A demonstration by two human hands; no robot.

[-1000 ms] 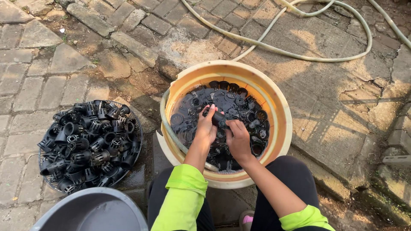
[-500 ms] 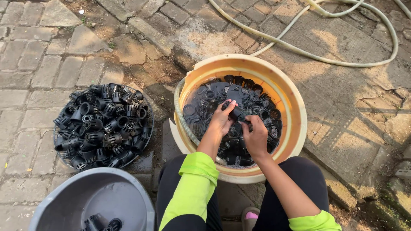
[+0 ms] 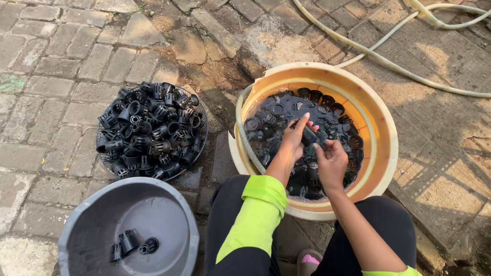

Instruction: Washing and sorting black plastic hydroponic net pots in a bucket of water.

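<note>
At the far left, a heap of black net pots [image 3: 151,131] sits piled on a round wire tray [image 3: 200,134] on the brick paving [image 3: 46,76]. Below it a grey plastic bucket [image 3: 82,225] holds a few more of the same pots at its bottom. Further right stands an orange basin [image 3: 381,133] full of dark water and floating black pots, with a pale hose [image 3: 244,134] hooked over its left rim. Above the basin's middle, the left hand [image 3: 291,145] has its fingers curled around a small black net pot [image 3: 310,136], index finger stretched along its top. Just right of it, the right hand [image 3: 331,159] pinches the pot's lower end with thumb and fingertips, the pot bridging both hands over the water.
</note>
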